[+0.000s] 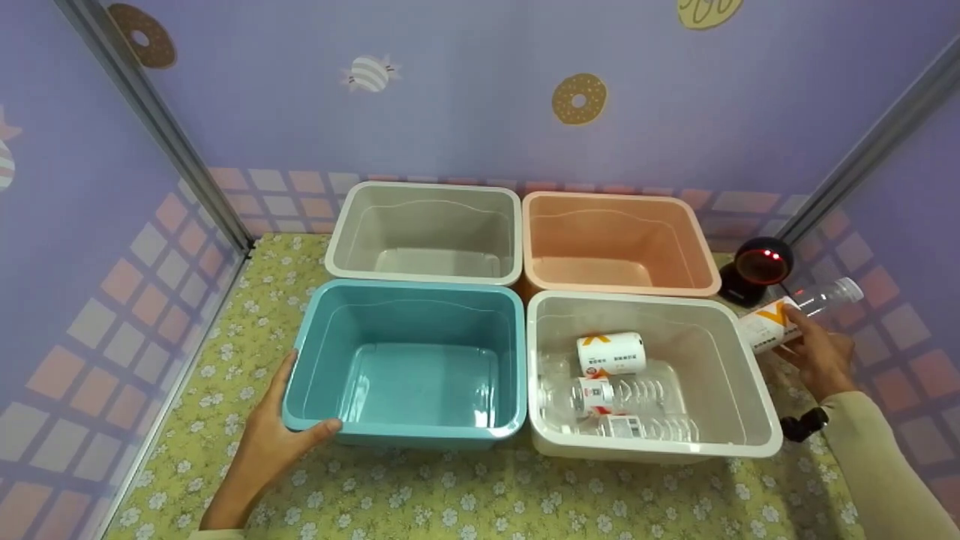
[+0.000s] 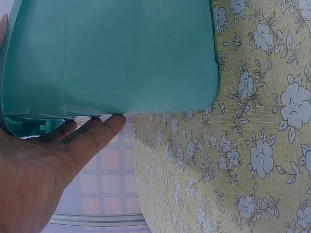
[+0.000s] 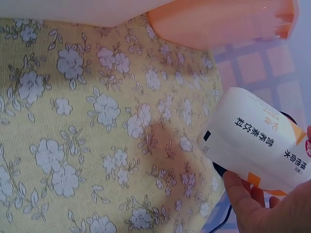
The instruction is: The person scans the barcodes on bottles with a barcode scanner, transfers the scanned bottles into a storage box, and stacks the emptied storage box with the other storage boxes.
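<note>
My right hand [image 1: 821, 360] grips a clear plastic drink bottle [image 1: 772, 326] with a white and orange label. It is tilted, cap end towards the right, just off the right side of the white bin [image 1: 757, 390]. In the right wrist view the bottle's label [image 3: 257, 141] faces the camera, fingertips along its lower side. Inside the white bin lie several similar bottles [image 1: 611, 354]. My left hand [image 1: 274, 427] rests at the near left corner of the blue bin [image 1: 420, 431], thumb by the front rim, fingers straight along the outer side wall [image 2: 121, 58].
Behind stand a grey bin [image 1: 424, 277] and an orange bin [image 1: 622, 289], side by side against the front pair. A black scanner [image 1: 757, 266] with red lights stands near the bottle. The tablecloth [image 1: 420, 495] is floral; patterned walls enclose three sides.
</note>
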`<control>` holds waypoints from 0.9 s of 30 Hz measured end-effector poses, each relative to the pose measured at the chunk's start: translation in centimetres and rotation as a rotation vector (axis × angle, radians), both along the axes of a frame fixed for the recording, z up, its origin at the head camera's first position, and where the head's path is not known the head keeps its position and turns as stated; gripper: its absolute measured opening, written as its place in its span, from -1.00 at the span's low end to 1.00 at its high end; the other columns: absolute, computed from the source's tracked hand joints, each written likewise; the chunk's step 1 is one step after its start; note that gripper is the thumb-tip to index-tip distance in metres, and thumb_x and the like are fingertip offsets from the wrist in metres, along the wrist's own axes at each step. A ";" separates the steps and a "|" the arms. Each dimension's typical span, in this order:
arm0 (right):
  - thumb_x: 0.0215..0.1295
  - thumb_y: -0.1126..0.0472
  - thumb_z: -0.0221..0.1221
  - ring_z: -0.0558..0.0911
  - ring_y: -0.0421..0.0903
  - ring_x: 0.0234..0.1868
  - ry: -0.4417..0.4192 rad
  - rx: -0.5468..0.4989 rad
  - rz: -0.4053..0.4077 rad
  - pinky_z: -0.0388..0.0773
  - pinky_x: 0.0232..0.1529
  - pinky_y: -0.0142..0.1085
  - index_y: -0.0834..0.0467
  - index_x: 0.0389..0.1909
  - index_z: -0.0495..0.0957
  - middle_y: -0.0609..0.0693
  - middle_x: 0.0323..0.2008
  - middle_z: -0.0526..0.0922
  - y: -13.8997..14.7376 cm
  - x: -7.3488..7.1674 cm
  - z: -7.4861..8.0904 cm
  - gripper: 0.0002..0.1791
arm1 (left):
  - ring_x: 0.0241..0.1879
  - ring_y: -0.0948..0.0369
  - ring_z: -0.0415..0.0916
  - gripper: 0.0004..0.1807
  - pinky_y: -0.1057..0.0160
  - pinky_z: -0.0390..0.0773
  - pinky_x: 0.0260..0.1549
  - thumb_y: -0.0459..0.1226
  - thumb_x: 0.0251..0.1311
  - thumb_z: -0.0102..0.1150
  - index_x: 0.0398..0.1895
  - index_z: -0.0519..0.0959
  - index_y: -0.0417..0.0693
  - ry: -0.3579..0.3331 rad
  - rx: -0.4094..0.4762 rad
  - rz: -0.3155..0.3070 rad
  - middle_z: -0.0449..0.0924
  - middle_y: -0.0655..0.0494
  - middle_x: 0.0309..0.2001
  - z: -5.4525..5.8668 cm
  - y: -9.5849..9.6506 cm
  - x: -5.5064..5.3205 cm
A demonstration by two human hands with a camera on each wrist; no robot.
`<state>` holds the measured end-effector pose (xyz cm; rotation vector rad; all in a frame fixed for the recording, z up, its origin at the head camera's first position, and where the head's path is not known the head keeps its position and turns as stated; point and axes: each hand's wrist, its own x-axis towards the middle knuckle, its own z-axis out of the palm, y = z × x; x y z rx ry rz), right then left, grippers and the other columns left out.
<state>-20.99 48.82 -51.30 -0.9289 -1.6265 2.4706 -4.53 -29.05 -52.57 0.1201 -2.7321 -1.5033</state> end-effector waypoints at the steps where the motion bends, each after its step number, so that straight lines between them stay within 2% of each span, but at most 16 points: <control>1: 0.45 0.24 0.47 0.84 -0.11 -0.36 -0.003 -0.021 0.005 0.84 -0.24 -0.16 0.14 -0.40 0.76 0.01 -0.41 0.79 0.0 0.0 0.0 -0.82 | 0.40 -0.53 0.42 0.37 -0.49 0.58 0.19 -0.09 0.23 0.65 0.87 -0.18 0.19 -0.003 0.006 0.000 0.14 -0.54 0.63 0.0 0.0 0.0; 7: 0.53 0.17 0.39 0.82 -0.08 -0.30 -0.033 -0.170 0.045 0.84 -0.17 -0.16 0.13 -0.34 0.72 0.03 -0.37 0.77 0.3 0.0 0.2 -0.79 | 0.41 -0.52 0.42 0.36 -0.48 0.59 0.20 -0.11 0.23 0.66 0.87 -0.17 0.19 0.003 0.019 0.000 0.14 -0.51 0.64 0.0 0.0 0.0; 11: 0.64 0.08 0.25 0.80 -0.06 -0.25 -0.036 -0.278 0.124 0.83 -0.09 -0.16 0.15 -0.33 0.67 0.06 -0.33 0.74 0.7 -0.2 0.0 -0.70 | 0.40 -0.53 0.43 0.36 -0.51 0.56 0.22 -0.12 0.23 0.65 0.87 -0.16 0.19 0.013 0.017 -0.004 0.16 -0.53 0.63 -0.1 0.0 0.0; 14: 0.67 0.03 0.20 0.79 -0.04 -0.23 -0.043 -0.314 0.163 0.82 -0.06 -0.15 0.16 -0.35 0.67 0.08 -0.32 0.72 0.8 -0.2 -0.1 -0.63 | 0.41 -0.53 0.42 0.35 -0.51 0.54 0.24 -0.11 0.24 0.64 0.87 -0.17 0.22 0.011 0.027 -0.003 0.15 -0.54 0.63 -0.1 0.1 0.0; 20: 0.63 0.04 0.26 0.80 0.00 -0.23 -0.051 -0.345 0.114 0.83 -0.08 -0.08 0.18 -0.38 0.66 0.10 -0.32 0.71 0.6 -0.2 0.1 -0.63 | 0.39 -0.52 0.45 0.35 -0.47 0.57 0.23 -0.12 0.24 0.64 0.87 -0.17 0.18 0.009 0.040 0.005 0.16 -0.54 0.63 -0.1 0.1 0.1; 27: 0.61 0.04 0.31 0.79 -0.02 -0.23 -0.043 -0.287 0.077 0.84 -0.09 -0.11 0.13 -0.27 0.63 0.08 -0.32 0.71 0.1 -0.1 0.5 -0.73 | 0.40 -0.54 0.42 0.36 -0.48 0.55 0.26 -0.11 0.24 0.64 0.88 -0.20 0.21 -0.013 0.042 0.007 0.11 -0.53 0.65 0.0 0.1 0.2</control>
